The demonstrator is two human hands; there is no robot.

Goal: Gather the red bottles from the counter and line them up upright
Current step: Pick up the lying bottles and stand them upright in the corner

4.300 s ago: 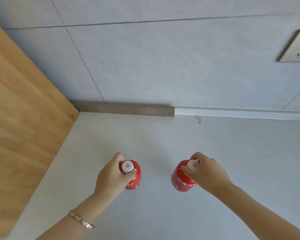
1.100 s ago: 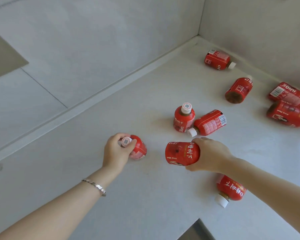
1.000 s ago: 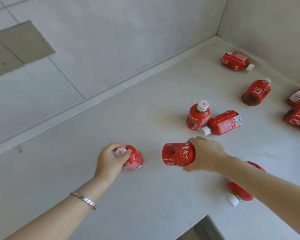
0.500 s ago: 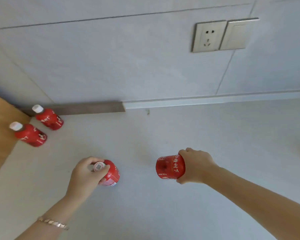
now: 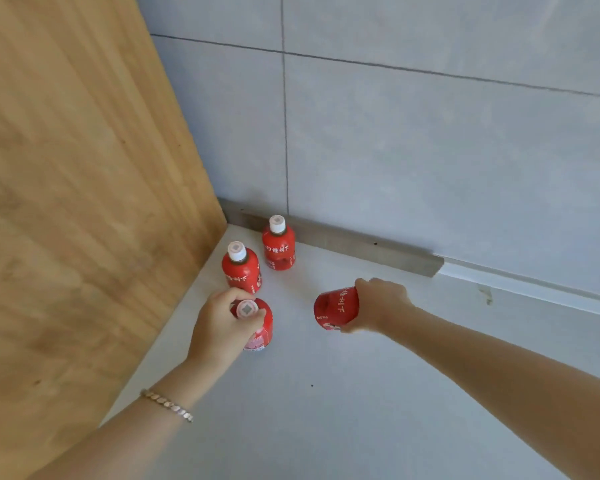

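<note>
Two red bottles with white caps stand upright in the counter's far left corner, one (image 5: 278,248) against the back wall and one (image 5: 240,269) just in front of it beside the wooden panel. My left hand (image 5: 222,327) grips a third red bottle (image 5: 262,329) by its neck, upright, right in front of those two. My right hand (image 5: 378,304) holds a fourth red bottle (image 5: 335,309) sideways above the counter, its base pointing left and its cap hidden in my palm.
A tall wooden panel (image 5: 84,202) closes off the left side. Grey tiled wall (image 5: 430,150) runs along the back with a grey strip (image 5: 343,242) at its foot. The white counter (image 5: 361,410) stretches toward me and to the right.
My view swung left and both hands carried their bottles toward the corner. The left bottle now sits close in front of the two standing ones; the right bottle stays sideways.
</note>
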